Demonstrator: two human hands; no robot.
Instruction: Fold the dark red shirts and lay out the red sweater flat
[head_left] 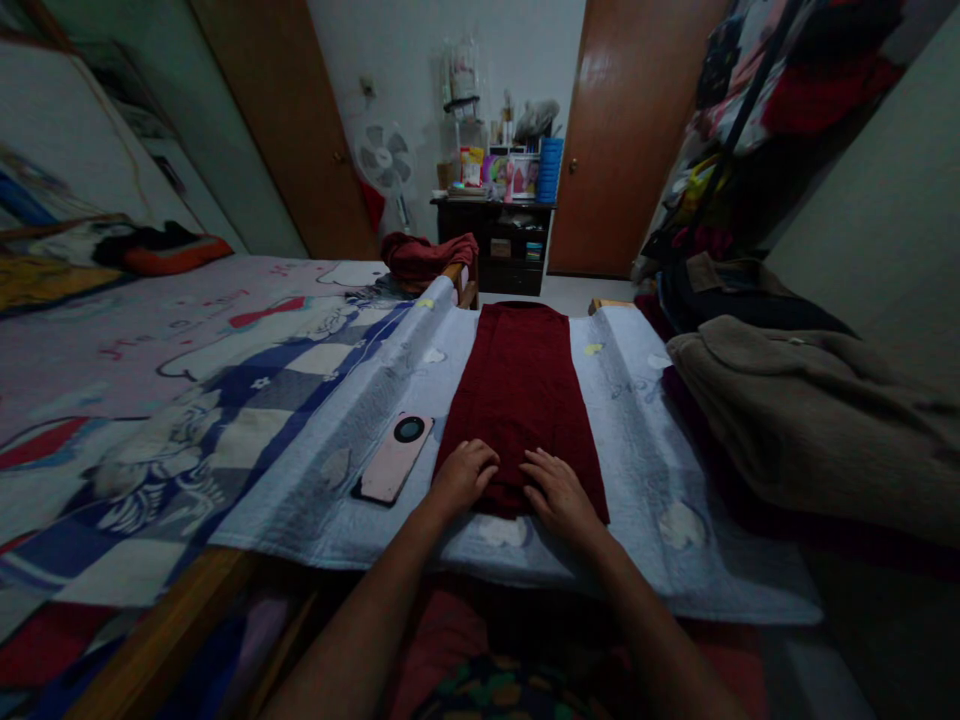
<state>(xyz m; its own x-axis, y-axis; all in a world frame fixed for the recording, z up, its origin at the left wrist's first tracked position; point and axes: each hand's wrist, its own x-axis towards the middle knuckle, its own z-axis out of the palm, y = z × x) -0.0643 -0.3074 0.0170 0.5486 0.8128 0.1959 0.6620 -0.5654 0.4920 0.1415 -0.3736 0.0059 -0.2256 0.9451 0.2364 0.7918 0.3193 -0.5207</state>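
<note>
A dark red garment [525,390], folded into a long narrow panel, lies flat on a light blue patterned cloth [637,450]. My left hand [466,475] rests on its near left part, fingers spread a little and bent over the fabric. On the near right part lies my right hand [556,488], its fingers apart and pointing inward. Neither hand grips the cloth. To the left of the garment, a pink phone [396,460] with a round black camera ring lies on the blue cloth, touched by neither hand.
A bed [187,340] with patterned covers adjoins on the left. Thick folded clothes [795,410] are piled on the right. A rolled red cloth [427,258] sits at the far left corner. Behind stand a fan [386,158] and a dark cabinet [491,240].
</note>
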